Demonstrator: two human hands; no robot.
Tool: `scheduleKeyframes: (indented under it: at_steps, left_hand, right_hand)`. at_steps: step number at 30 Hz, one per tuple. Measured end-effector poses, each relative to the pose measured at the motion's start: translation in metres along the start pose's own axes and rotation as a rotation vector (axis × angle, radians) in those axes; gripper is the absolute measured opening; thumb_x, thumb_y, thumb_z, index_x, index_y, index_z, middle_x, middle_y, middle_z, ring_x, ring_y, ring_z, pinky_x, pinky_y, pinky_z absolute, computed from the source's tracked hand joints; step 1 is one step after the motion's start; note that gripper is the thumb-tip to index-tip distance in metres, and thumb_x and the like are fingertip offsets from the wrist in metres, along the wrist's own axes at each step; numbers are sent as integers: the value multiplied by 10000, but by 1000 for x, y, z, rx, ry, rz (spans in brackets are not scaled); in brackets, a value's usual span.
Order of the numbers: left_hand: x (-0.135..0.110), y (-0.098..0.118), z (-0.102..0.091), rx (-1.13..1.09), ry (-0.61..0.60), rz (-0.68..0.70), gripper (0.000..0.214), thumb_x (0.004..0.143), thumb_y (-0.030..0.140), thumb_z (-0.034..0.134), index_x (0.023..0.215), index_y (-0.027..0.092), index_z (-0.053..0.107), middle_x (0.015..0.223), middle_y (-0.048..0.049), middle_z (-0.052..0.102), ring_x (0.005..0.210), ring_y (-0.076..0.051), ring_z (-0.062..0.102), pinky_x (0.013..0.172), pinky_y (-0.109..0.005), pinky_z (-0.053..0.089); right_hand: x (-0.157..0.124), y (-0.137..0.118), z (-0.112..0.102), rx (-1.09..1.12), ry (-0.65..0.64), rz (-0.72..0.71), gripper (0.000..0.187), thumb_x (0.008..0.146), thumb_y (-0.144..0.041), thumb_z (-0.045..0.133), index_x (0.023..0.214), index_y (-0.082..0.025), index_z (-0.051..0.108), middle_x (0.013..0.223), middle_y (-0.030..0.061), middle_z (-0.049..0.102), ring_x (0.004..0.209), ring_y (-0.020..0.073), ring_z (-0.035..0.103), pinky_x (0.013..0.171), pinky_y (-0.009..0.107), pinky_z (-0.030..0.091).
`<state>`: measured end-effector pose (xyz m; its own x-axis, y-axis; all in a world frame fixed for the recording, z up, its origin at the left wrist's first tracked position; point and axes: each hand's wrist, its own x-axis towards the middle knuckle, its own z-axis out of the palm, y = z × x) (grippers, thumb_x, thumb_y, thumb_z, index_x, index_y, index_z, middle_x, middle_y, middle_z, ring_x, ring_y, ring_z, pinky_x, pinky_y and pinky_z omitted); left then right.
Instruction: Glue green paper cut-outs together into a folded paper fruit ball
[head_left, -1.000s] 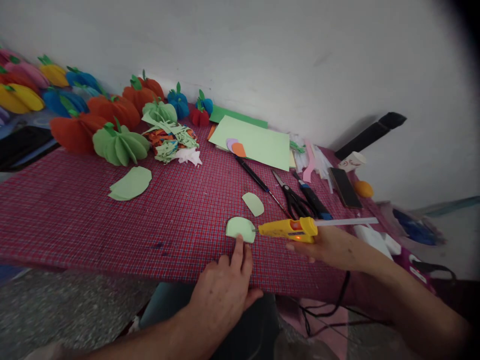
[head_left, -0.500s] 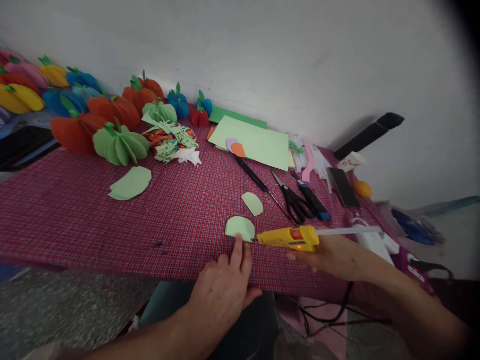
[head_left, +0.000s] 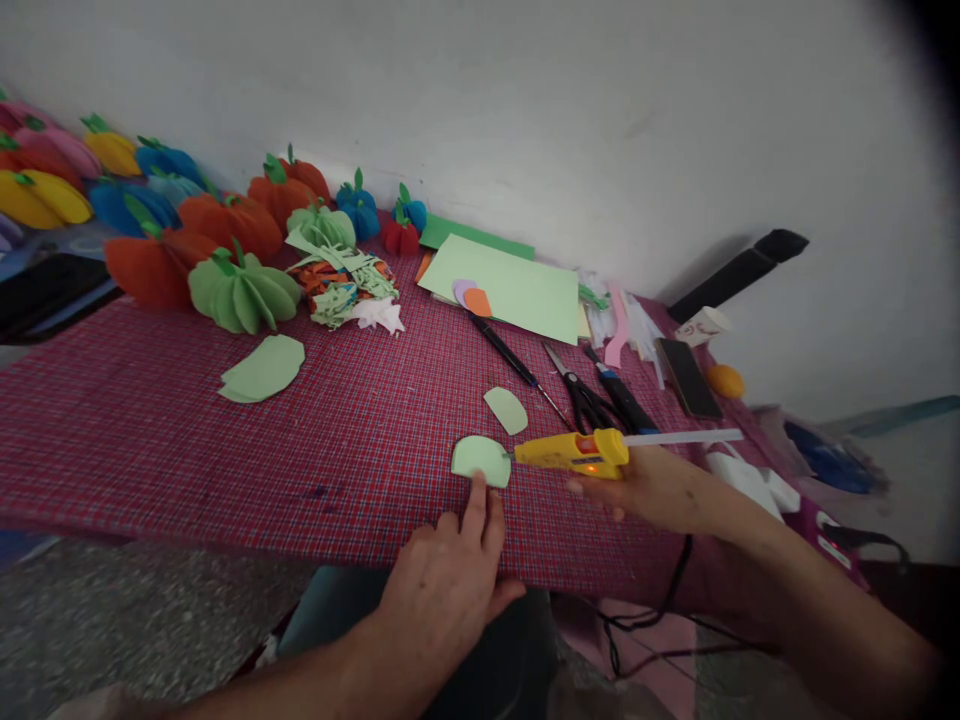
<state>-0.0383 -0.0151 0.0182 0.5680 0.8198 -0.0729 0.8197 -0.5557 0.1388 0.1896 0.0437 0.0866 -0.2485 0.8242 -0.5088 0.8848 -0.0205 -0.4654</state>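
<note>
My left hand [head_left: 448,578] rests at the table's front edge, its index finger stretched out and pressing the near edge of a light green half-round paper piece [head_left: 480,458]. My right hand [head_left: 651,487] grips a yellow hot glue gun [head_left: 574,453] held level, its nozzle touching the right edge of that paper piece. A white glue stick [head_left: 679,437] juts out of the gun's back. A second small green paper piece [head_left: 506,409] lies just beyond.
A red checked cloth [head_left: 150,440] covers the table. Paper pumpkins [head_left: 240,290] in several colours line the back left, with paper scraps [head_left: 341,280] and a green stack [head_left: 262,368]. Green sheets [head_left: 517,285], a pen [head_left: 506,352], scissors [head_left: 585,400], a phone [head_left: 690,378] lie to the right.
The glue gun dipped a little, then rose back; its nozzle stays at the paper piece's right edge. My left hand has not moved.
</note>
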Motion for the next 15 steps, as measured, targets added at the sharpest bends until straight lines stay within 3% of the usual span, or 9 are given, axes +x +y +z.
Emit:
scheduleKeyframes:
  at_steps: [6,15]
  left_hand:
    - [2,-1,0,-14,-18,3,654,758,525,541,1302,177,441,1416,-152,328,732,-235,625,516,-350,540]
    - [2,-1,4,-8,5,4,665,751,546,535,1300,181,443,1419,-153,323,711,-223,614,508,-336,527]
  right_hand:
    - [8,-5,-1,27,10,-30,389,814,-453,502,1081,-177,561,591,-27,572,463,109,524,453,213,416]
    - [17,-13,-2,18,10,4,371,800,-491,503,969,-178,608,518,-37,534,449,114,501,435,214,380]
